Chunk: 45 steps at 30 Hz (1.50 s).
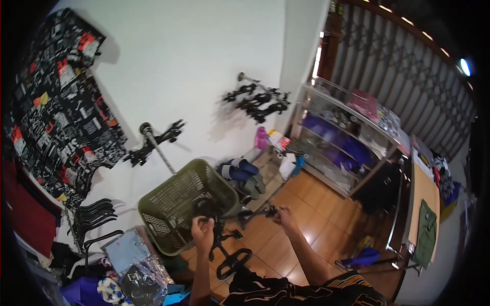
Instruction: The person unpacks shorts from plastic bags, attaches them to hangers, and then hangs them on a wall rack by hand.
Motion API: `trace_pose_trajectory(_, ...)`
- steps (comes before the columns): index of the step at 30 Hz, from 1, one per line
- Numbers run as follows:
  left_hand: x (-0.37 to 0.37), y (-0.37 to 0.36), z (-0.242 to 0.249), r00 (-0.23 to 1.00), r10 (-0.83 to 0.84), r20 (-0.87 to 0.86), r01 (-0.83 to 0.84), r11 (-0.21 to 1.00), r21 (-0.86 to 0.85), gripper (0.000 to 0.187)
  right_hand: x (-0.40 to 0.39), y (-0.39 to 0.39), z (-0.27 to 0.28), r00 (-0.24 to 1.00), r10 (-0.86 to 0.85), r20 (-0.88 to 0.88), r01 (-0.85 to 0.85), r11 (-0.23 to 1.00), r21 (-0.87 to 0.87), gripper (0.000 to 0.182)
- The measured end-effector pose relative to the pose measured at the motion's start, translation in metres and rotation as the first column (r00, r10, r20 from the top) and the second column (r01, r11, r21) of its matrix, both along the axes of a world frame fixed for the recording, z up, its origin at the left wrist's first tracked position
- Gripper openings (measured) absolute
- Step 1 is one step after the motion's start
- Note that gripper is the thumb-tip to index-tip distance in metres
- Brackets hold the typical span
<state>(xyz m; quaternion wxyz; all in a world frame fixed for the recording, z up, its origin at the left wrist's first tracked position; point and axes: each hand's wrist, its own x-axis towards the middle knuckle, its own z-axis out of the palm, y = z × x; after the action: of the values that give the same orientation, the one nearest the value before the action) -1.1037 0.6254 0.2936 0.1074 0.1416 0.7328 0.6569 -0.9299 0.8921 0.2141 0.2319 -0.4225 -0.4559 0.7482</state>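
Our left hand [203, 234] has its fingers closed on the left end of the black clip hanger [245, 220], and our right hand [287, 219] pinches the other end, so that it lies between the two with its long axis running left to right, the right end slightly farther off. We have it above the tiled floor [319, 214], with the green basket [166, 199] to its left and far side, nearer our left hand than our right

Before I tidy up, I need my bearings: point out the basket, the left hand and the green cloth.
Basket [172, 190], head view: perforated wall.
Left hand [203, 234], head view: its middle.
Green cloth [425, 235], head view: its middle.
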Motion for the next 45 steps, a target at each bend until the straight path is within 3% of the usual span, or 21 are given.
trace_pose_trajectory(2, 0.058, 0.015, -0.014, 0.989, -0.129, 0.066, 0.134, 0.989, -0.067, 0.027, 0.102, -0.006, -0.031, 0.999, -0.044, 0.026, 0.046, 0.996, -0.07, 0.017)
trace_pose_trajectory(3, 0.082, 0.025, -0.042, 0.975, -0.204, 0.09, 0.199, 0.978, 0.056, 0.027, 0.149, -0.016, -0.028, 0.989, -0.125, 0.083, 0.134, 0.986, -0.103, 0.015)
trace_pose_trajectory(7, 0.202, 0.078, -0.054, 0.866, -0.481, 0.137, 0.48, 0.876, 0.046, 0.025, 0.328, -0.053, -0.045, 0.889, -0.416, 0.189, 0.45, 0.872, -0.195, 0.014)
trace_pose_trajectory(9, 0.256, 0.105, -0.058, 0.745, -0.639, 0.191, 0.648, 0.761, 0.022, 0.023, 0.403, -0.081, -0.031, 0.759, -0.577, 0.302, 0.643, 0.736, -0.209, 0.014)
trace_pose_trajectory(12, 0.326, 0.149, -0.064, 0.551, -0.823, 0.134, 0.825, 0.562, 0.061, 0.024, 0.491, -0.111, -0.022, 0.59, -0.754, 0.289, 0.802, 0.588, -0.103, 0.013)
trace_pose_trajectory(15, 0.383, 0.187, -0.045, 0.362, -0.923, 0.129, 0.929, 0.368, 0.028, 0.027, 0.546, -0.138, -0.01, 0.391, -0.909, 0.146, 0.918, 0.396, 0.007, 0.017)
trace_pose_trajectory(20, 0.461, 0.237, -0.044, 0.069, -0.992, 0.11, 0.997, 0.073, 0.037, 0.026, 0.587, -0.177, 0.025, 0.079, -0.987, 0.137, 0.99, 0.094, 0.107, 0.02)
trace_pose_trajectory(26, 0.537, 0.279, -0.047, -0.129, -0.981, 0.142, 0.991, -0.125, 0.037, 0.029, 0.62, -0.203, 0.019, -0.112, -0.978, 0.175, 0.991, -0.096, 0.094, 0.025)
trace_pose_trajectory(33, 0.618, 0.342, -0.06, -0.157, -0.966, 0.205, 0.983, -0.133, 0.124, 0.029, 0.685, -0.15, 0.017, -0.253, -0.949, 0.187, 0.961, -0.224, 0.163, 0.03)
trace_pose_trajectory(35, 0.639, 0.376, -0.078, -0.144, -0.972, 0.187, 0.983, -0.118, 0.143, 0.031, 0.707, -0.121, 0.024, -0.25, -0.953, 0.171, 0.956, -0.216, 0.198, 0.032)
trace_pose_trajectory(39, 0.681, 0.431, -0.059, -0.112, -0.98, 0.163, 0.953, -0.06, 0.296, 0.034, 0.747, -0.063, 0.048, -0.205, -0.969, 0.14, 0.961, -0.172, 0.216, 0.031)
trace_pose_trajectory(45, 0.726, 0.489, -0.043, -0.025, -0.99, 0.136, 0.97, 0.008, 0.244, 0.035, 0.792, 0.003, 0.065, -0.157, -0.988, 0.012, 0.954, -0.148, 0.262, 0.026)
